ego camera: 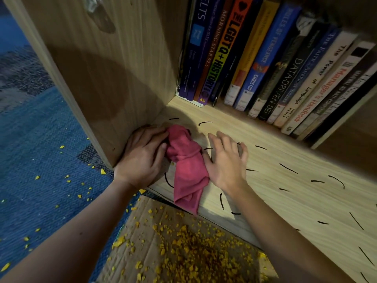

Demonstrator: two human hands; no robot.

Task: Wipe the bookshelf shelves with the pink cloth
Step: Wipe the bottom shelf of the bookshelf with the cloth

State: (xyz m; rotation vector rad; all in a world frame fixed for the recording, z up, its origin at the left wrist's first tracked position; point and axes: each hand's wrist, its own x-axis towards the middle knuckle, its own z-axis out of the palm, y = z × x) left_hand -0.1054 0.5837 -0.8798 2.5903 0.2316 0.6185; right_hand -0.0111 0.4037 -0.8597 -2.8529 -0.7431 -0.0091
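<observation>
The pink cloth [186, 166] lies bunched on the light wooden shelf [285, 190], one end hanging over the shelf's front edge. My left hand [142, 158] rests on the shelf in its left corner against the side panel, fingers touching the cloth's left side. To the right of the cloth, my right hand [226, 160] lies flat with fingers spread, its thumb edge against the cloth. Short black pen marks are scattered over the shelf surface.
A row of books [275, 64] stands at the back of the shelf, leaning left. The wooden side panel [106, 68] closes the left end. Below the shelf's front lies cardboard [183, 248] covered in yellow crumbs. Blue carpet [40, 160] with stray crumbs spreads to the left.
</observation>
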